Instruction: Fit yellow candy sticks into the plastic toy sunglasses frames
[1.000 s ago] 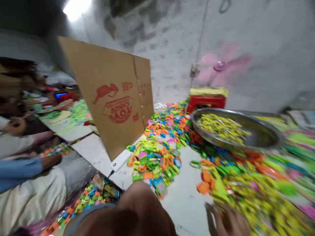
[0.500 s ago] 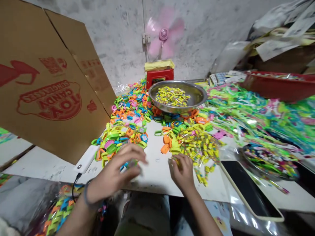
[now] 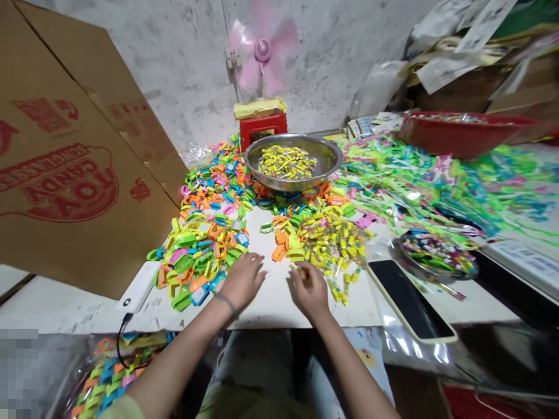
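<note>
My left hand (image 3: pixel 244 280) is over the white tabletop with fingers stretched forward and thumb apart, holding nothing I can see. It lies at the right edge of a heap of colourful plastic toy watches (image 3: pixel 187 247). My right hand (image 3: pixel 311 289) has its fingers curled in beside a pile of small yellow wrapped candies (image 3: pixel 334 238). A bit of something small shows between its thumb and fingers, too hidden to name. Just beyond it lie orange toy watch pieces (image 3: pixel 279 244). A steel bowl (image 3: pixel 325 166) holds more yellow candies (image 3: pixel 286 162) behind both hands.
A large cardboard box (image 3: pixel 87 145) stands at left, with a white power bank (image 3: pixel 138 288) and cable at its foot. To the right are a phone (image 3: pixel 410 299), a small dish of mixed pieces (image 3: pixel 437 253), green plastic strips (image 3: pixel 406 186) and a red basin (image 3: pixel 467 137). A pink fan (image 3: pixel 262 50) spins behind.
My left hand has moved forward and right, down toward the tabletop, nearer my right hand. My right hand stays by the yellow candies, fingers still curled. The view has swung slightly right.
</note>
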